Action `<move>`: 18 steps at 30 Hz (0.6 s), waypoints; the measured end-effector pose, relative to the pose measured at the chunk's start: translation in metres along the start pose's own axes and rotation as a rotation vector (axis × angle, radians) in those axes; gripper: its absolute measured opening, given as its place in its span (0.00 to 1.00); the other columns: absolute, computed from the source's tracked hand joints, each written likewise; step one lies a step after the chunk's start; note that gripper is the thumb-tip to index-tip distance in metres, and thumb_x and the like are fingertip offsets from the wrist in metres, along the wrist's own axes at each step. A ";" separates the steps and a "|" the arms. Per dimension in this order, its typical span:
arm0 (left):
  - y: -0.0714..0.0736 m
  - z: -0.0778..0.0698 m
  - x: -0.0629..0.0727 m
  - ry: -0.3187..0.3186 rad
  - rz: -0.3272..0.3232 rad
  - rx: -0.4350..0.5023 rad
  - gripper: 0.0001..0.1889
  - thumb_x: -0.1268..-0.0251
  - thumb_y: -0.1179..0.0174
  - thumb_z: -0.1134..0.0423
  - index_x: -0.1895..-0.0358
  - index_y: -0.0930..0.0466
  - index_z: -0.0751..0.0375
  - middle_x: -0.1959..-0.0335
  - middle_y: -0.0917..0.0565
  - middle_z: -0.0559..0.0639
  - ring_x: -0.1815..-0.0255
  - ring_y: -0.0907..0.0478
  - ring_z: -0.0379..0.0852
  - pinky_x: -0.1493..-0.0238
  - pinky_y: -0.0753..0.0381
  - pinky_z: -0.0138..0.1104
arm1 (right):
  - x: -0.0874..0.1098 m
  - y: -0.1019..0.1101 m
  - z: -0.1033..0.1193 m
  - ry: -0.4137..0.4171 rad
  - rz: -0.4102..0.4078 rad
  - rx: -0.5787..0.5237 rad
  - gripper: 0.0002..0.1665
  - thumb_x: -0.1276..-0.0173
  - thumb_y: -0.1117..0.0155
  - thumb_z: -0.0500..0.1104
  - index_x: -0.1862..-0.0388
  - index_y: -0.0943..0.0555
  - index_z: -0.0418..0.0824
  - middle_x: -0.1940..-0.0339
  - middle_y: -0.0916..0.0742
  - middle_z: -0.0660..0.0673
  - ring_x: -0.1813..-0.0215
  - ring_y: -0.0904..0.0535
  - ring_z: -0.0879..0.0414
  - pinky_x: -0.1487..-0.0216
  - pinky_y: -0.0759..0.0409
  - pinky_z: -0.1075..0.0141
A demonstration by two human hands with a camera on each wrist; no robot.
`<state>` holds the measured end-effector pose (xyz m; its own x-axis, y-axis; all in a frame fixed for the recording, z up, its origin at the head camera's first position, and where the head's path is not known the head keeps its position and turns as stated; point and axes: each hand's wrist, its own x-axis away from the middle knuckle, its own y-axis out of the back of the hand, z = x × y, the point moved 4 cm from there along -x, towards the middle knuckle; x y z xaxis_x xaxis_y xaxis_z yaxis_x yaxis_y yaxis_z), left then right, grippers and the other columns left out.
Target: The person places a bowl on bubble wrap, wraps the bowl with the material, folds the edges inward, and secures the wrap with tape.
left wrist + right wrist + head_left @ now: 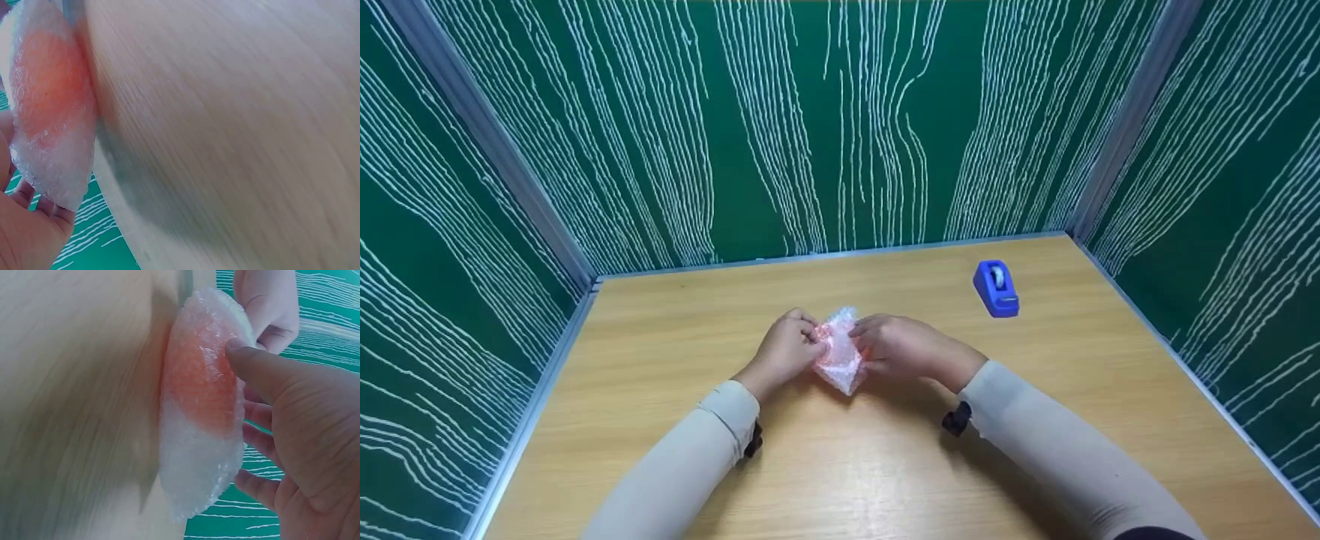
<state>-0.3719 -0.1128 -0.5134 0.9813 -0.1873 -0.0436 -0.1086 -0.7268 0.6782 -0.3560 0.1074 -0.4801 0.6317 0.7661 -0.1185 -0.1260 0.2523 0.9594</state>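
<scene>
A bubble-wrap bundle (841,352) with something orange-red showing through it sits at the middle of the table, its ends folded to points. The wrapped thing's kind is hidden by the layers. On its left side my left hand (786,346) pinches the wrap between thumb and curled fingers. From the right, my right hand (906,346) holds the bundle. In the right wrist view the thumb presses the near face of the bundle (202,394) and the other fingers lie along its far side. The left wrist view shows the bundle (53,90) beside the left fingers.
A blue tape dispenser (996,289) with a roll of tape stands at the back right of the wooden table (675,360). Green walls (757,150) with white wavy lines enclose the table at the back and both sides, joined by grey metal posts (1132,112).
</scene>
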 end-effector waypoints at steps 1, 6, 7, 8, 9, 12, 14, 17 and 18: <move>0.000 0.000 0.000 -0.004 0.000 -0.005 0.06 0.27 0.23 0.64 0.64 0.08 0.60 0.41 0.17 0.51 0.38 0.18 0.52 0.30 0.11 0.45 | 0.001 0.002 0.000 -0.022 -0.001 -0.010 0.14 0.23 0.20 0.42 0.43 0.05 0.40 0.31 0.08 0.40 0.26 0.12 0.41 0.23 0.14 0.47; 0.000 -0.001 0.001 0.021 -0.003 0.015 0.04 0.27 0.23 0.65 0.61 0.08 0.60 0.41 0.18 0.50 0.38 0.19 0.51 0.30 0.11 0.44 | 0.003 0.010 0.002 -0.079 0.007 -0.031 0.22 0.27 0.17 0.39 0.36 0.08 0.41 0.33 0.07 0.41 0.29 0.10 0.42 0.26 0.12 0.48; 0.000 -0.001 0.001 0.025 -0.005 0.019 0.04 0.27 0.23 0.66 0.61 0.08 0.60 0.41 0.18 0.50 0.38 0.19 0.51 0.30 0.11 0.44 | 0.003 0.011 0.002 -0.082 0.006 -0.029 0.22 0.27 0.17 0.39 0.36 0.08 0.42 0.34 0.06 0.41 0.29 0.10 0.42 0.26 0.12 0.49; 0.000 -0.001 0.001 0.030 -0.007 0.024 0.03 0.27 0.23 0.66 0.60 0.08 0.60 0.41 0.18 0.50 0.38 0.19 0.51 0.30 0.11 0.44 | 0.002 0.013 0.002 -0.083 0.006 -0.024 0.21 0.25 0.19 0.40 0.35 0.08 0.42 0.34 0.06 0.41 0.30 0.10 0.43 0.25 0.12 0.49; 0.000 -0.002 0.001 0.036 -0.008 0.029 0.03 0.27 0.23 0.66 0.60 0.07 0.60 0.41 0.18 0.50 0.38 0.19 0.51 0.30 0.11 0.44 | 0.002 0.014 0.002 -0.094 0.006 -0.023 0.20 0.24 0.20 0.40 0.35 0.08 0.42 0.34 0.06 0.42 0.30 0.10 0.43 0.25 0.12 0.48; -0.001 -0.002 0.002 0.055 -0.010 0.045 0.03 0.27 0.22 0.67 0.60 0.08 0.59 0.41 0.19 0.49 0.37 0.19 0.51 0.29 0.11 0.44 | 0.004 0.020 -0.004 -0.160 0.004 -0.045 0.19 0.19 0.24 0.45 0.34 0.09 0.44 0.33 0.07 0.42 0.28 0.11 0.42 0.23 0.14 0.46; -0.002 -0.002 0.002 0.068 -0.014 0.054 0.04 0.28 0.22 0.67 0.62 0.08 0.58 0.42 0.19 0.49 0.37 0.20 0.51 0.29 0.11 0.43 | 0.006 0.024 -0.011 -0.224 0.003 -0.060 0.19 0.17 0.25 0.48 0.32 0.10 0.46 0.31 0.08 0.42 0.26 0.13 0.40 0.22 0.16 0.44; -0.003 -0.002 0.002 0.072 -0.016 0.064 0.05 0.28 0.22 0.67 0.63 0.09 0.56 0.43 0.19 0.49 0.38 0.20 0.50 0.29 0.11 0.42 | 0.011 0.032 -0.027 -0.327 -0.019 -0.107 0.22 0.17 0.26 0.52 0.31 0.11 0.46 0.30 0.09 0.41 0.24 0.14 0.39 0.20 0.17 0.41; -0.004 -0.002 0.002 0.071 -0.015 0.066 0.05 0.28 0.22 0.68 0.63 0.09 0.56 0.43 0.19 0.49 0.38 0.20 0.50 0.29 0.11 0.42 | 0.013 0.036 -0.033 -0.359 -0.033 -0.125 0.22 0.16 0.26 0.52 0.31 0.11 0.45 0.30 0.09 0.41 0.24 0.14 0.38 0.20 0.18 0.40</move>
<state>-0.3688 -0.1090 -0.5146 0.9915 -0.1304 0.0001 -0.1016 -0.7717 0.6278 -0.3775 0.1455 -0.4558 0.8620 0.5060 -0.0300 -0.1797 0.3604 0.9153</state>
